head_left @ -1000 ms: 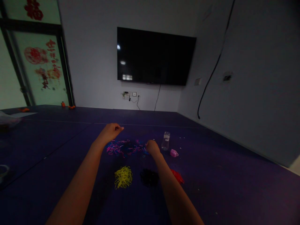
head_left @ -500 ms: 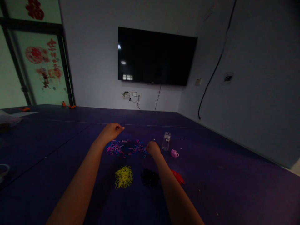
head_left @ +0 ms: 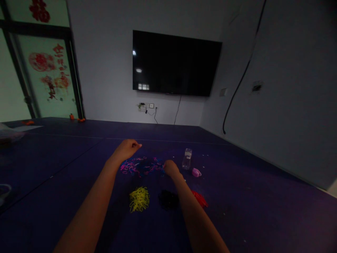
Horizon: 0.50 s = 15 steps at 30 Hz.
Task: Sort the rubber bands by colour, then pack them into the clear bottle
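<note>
My left hand (head_left: 128,149) hovers over the far left side of a loose scatter of pink and blue rubber bands (head_left: 131,166), its fingertips pinched together. Whatever sits in that pinch is too small to make out. At the scatter's right end, my right hand (head_left: 171,167) is down with curled fingers, touching or very near the bands; its fingertips are mostly hidden. Closer to me lie a heap of yellow rubber bands (head_left: 139,199), a black heap (head_left: 168,199) and a red heap (head_left: 200,199), the red one partly behind my right forearm.
A clear plastic bottle (head_left: 186,159) stands just right of my right hand, with a pink cap (head_left: 196,172) beside it. Small white bits dot the dark purple surface (head_left: 250,196). A black cable (head_left: 237,88) hangs along the right wall, and a television (head_left: 176,63) is mounted ahead.
My left hand has shifted slightly right and down, still pinched. My right hand has moved very slightly down and left. The heaps, bottle and cap stay put.
</note>
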{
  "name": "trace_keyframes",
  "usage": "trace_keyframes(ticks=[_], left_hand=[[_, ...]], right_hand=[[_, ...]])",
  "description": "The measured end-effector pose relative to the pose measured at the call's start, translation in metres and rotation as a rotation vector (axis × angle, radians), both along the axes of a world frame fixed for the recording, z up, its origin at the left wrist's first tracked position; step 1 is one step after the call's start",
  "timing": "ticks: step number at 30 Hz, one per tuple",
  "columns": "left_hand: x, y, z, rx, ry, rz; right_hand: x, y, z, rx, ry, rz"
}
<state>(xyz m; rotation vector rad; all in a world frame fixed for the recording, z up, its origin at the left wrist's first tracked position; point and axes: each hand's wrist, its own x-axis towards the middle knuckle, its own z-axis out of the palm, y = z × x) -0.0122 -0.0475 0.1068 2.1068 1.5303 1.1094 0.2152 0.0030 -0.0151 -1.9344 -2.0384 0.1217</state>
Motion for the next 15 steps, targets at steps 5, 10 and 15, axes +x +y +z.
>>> trace_keyframes(ticks=[5,10,15], left_hand=[[0.011,0.006,-0.015,-0.425,-0.723,-0.017],[0.039,0.015,-0.033,-0.600,-1.025,-0.023],[0.065,0.017,-0.043,-0.802,-1.353,-0.032]], right_hand=[[0.005,0.003,0.018,0.066,0.100,0.000],[0.005,0.003,0.041,0.117,0.270,0.088],[-0.007,-0.002,0.057,0.080,0.703,0.334]])
